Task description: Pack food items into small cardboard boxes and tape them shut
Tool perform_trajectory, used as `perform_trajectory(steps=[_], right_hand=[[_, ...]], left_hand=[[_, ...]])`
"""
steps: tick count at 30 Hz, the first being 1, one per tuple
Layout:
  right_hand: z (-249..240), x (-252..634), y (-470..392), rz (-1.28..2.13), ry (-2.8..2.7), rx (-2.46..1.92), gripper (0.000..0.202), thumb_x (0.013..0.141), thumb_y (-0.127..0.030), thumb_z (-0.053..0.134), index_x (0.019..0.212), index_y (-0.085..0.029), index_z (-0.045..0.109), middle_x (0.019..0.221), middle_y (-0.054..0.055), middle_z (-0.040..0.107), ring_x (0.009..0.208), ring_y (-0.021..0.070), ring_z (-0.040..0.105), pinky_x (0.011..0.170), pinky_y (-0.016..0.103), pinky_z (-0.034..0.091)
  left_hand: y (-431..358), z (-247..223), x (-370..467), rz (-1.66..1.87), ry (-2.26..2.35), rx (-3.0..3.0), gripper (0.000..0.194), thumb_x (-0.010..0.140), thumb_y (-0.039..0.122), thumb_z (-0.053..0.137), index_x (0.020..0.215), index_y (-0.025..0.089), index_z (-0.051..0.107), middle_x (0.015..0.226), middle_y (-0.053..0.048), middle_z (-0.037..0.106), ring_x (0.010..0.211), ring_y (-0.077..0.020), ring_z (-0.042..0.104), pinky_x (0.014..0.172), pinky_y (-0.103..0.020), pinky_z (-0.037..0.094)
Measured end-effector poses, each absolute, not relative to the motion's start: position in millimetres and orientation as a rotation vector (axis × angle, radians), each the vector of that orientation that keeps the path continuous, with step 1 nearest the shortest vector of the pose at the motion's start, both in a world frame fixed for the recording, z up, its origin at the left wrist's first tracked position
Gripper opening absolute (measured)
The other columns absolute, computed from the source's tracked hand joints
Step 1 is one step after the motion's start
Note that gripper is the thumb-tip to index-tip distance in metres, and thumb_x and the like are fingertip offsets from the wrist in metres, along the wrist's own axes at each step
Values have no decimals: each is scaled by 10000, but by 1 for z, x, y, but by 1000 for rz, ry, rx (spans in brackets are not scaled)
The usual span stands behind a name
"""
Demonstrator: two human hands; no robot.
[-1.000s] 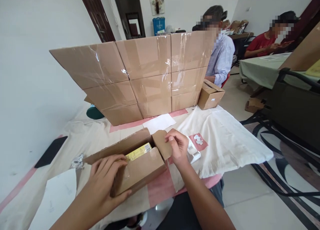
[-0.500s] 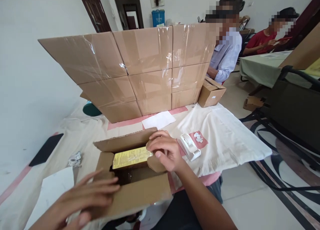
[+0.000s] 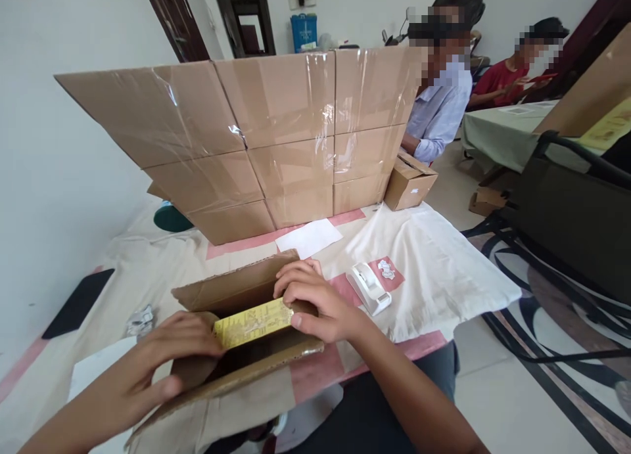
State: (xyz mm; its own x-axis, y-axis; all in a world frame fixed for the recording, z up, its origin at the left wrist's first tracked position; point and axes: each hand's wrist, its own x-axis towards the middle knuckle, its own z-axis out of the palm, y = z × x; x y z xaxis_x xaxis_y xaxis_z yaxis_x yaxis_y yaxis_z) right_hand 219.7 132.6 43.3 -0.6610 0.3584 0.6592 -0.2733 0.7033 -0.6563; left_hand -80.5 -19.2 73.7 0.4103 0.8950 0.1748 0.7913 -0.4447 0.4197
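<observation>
In front of me an open cardboard box (image 3: 211, 401) stands with its flaps apart. A long yellow printed box (image 3: 254, 322) lies inside it, lengthwise. My left hand (image 3: 170, 352) curls over the left end flap, fingers reaching in to the yellow box's left end and thumb apart on the near side. Which of the two bears its grip is partly hidden. At the other end my right hand (image 3: 315, 303) closes on the yellow box's right end, fingers on the far side and thumb on the near side, beside the right flap.
A wall of taped cartons (image 3: 290, 106) stands behind. Right of my hand is a white tape dispenser (image 3: 369, 288) near paper scraps (image 3: 386, 269). A white sheet (image 3: 309, 237), a black flat object (image 3: 79, 303) and a small carton (image 3: 410, 181) lie around. Two people sit beyond.
My left hand has come down from hovering onto the left flap. The yellow box has shifted slightly towards me, and the near flap now leans outward. My right hand has moved onto the yellow box's end.
</observation>
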Motion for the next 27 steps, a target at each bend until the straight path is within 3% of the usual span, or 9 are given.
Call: perform_trajectory(steps=[2, 4, 10, 16, 20, 24, 27], right_hand=[[48, 217, 137, 959, -2098, -93, 230, 955, -380, 647, 857, -228, 506, 1056, 44, 668, 1153, 231, 574, 1065, 427, 350], [54, 214, 141, 945, -2175, -131, 226, 936, -334, 672, 849, -229, 493, 1045, 37, 661, 1123, 217, 574, 1064, 417, 343], [57, 214, 137, 916, -2164, -168, 215, 879, -194, 634, 800, -236, 439, 982, 31, 638, 1070, 212, 592, 1051, 421, 382], [37, 238, 128, 1068, -1604, -290, 237, 936, -225, 560, 772, -245, 390, 1066, 91, 632, 1210, 273, 594, 1049, 466, 459], [29, 249, 132, 1070, -1564, -340, 217, 956, -283, 561, 798, -242, 418, 1096, 87, 629, 1224, 287, 606, 1069, 481, 454], [26, 249, 133, 1035, -1580, -335, 141, 970, -374, 575, 970, -241, 529, 1241, 118, 626, 1299, 304, 576, 1061, 483, 470], [21, 245, 132, 1043, -1588, -305, 349, 976, -500, 572, 1212, -246, 533, 1422, 153, 560, 1370, 307, 535, 1084, 488, 479]], left_hand=[[-7, 76, -80, 400, 1635, 2504, 381, 962, 595, 554, 1178, 333, 726, 1162, -49, 742, 1077, -261, 683, 986, -382, 502], [0, 77, -80, 240, 1758, 2591, 438, 894, 551, 670, 1269, 327, 685, 1263, -52, 710, 1116, -267, 679, 945, -359, 504], [-8, 63, -66, 174, 1827, 2563, 504, 922, 445, 606, 1420, 365, 584, 1350, -66, 638, 948, -225, 714, 797, -308, 547], [-8, 63, -44, 363, 1703, 2503, 439, 1001, 371, 502, 1436, 370, 561, 1453, -71, 543, 1033, -188, 705, 819, -245, 560], [-8, 69, -32, 333, 1685, 2593, 475, 964, 443, 588, 1428, 344, 566, 1362, -94, 572, 1032, -222, 655, 853, -297, 549], [-16, 67, -26, 584, 1666, 2619, 388, 985, 430, 526, 1351, 334, 610, 1210, -94, 567, 1076, -263, 583, 897, -373, 514], [-23, 61, -30, 981, 1610, 2621, 325, 997, 403, 471, 1269, 315, 626, 1060, -73, 515, 955, -237, 565, 806, -374, 506]])
